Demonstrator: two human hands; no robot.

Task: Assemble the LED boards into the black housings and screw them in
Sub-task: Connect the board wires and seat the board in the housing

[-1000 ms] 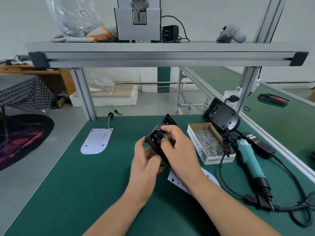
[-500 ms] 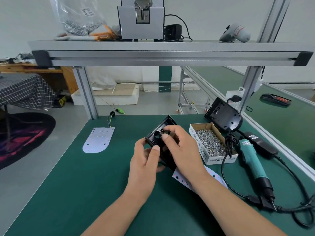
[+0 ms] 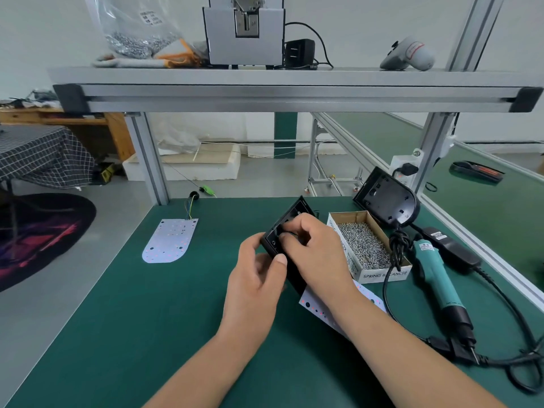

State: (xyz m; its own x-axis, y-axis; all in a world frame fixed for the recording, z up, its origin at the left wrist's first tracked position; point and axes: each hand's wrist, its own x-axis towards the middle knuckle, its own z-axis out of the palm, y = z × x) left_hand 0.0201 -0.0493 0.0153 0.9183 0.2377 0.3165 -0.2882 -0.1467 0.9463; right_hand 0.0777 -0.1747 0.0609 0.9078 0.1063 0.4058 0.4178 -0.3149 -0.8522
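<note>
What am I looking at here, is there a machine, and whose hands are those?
No machine: a person's two bare hands, filmed by a camera worn on the head, looking down at a green workbench. The left hand grips a black housing, tilted up; the right hand curls its fingers into it, what they touch is hidden. On the bench sit an LED board at left, a second board under the right forearm, a box of screws, a teal electric screwdriver and a second housing.

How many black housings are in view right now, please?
2. The held housing is gripped by the left hand and right hand at centre. The second housing stands tilted behind the screw box on the right. Others may be hidden.
</note>
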